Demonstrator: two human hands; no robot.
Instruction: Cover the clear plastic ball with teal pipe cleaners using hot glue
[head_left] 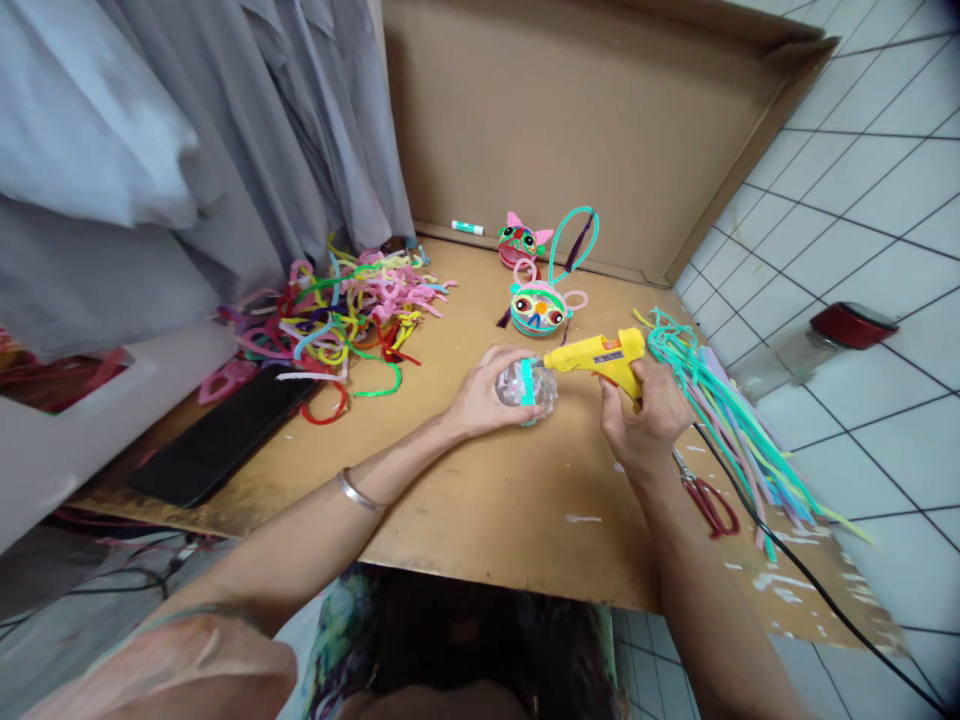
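Observation:
My left hand is closed around a small clear round object with a teal pipe cleaner strip across it, held on the cardboard work surface. My right hand grips a yellow hot glue gun, its nozzle touching the clear object from the right. Just beyond them stand two finished pipe-cleaner figures with big eyes, one teal and pink, one with pink ears.
A tangled heap of coloured pipe cleaners lies at the left, a bundle of straight teal and pastel ones at the right. Red-handled scissors, a black phone, a glue stick, the glue gun's black cord and a red-lidded jar are nearby.

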